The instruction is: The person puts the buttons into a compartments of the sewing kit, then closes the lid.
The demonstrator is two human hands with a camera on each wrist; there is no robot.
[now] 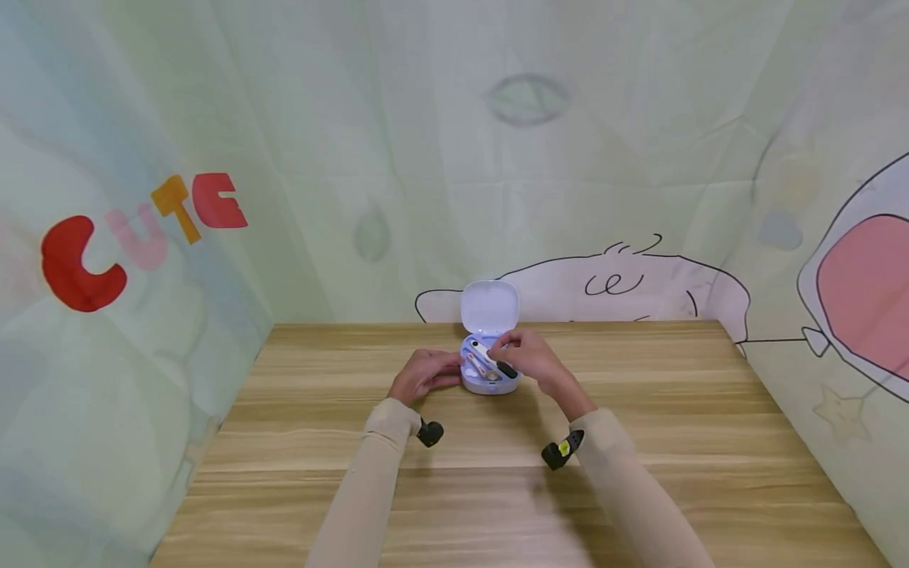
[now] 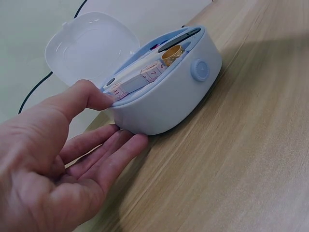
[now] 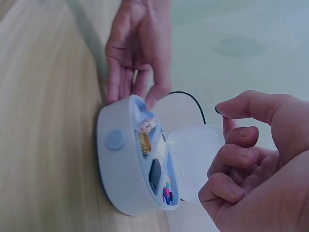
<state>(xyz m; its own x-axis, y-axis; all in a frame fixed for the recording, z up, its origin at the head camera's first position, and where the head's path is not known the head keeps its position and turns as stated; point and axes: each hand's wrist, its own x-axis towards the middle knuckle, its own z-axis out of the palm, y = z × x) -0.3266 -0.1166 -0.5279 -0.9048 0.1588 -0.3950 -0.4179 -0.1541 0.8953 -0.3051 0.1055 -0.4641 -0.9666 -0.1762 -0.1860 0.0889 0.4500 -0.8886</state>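
A white and pale blue sewing box stands on the table with its lid raised. My left hand holds its left end, thumb on the rim and fingers low against the side. Inside lie a folded tape measure, a gold ring thimble, a white tool with a dark end and some small colourful pieces. My right hand hovers over the box's right side, pinching a small dark piece between thumb and forefinger; its kind is unclear.
The wood-grain table reaches back to a printed cloth backdrop, close behind the lid. A thin black line curves behind the lid. Each wrist wears a black camera.
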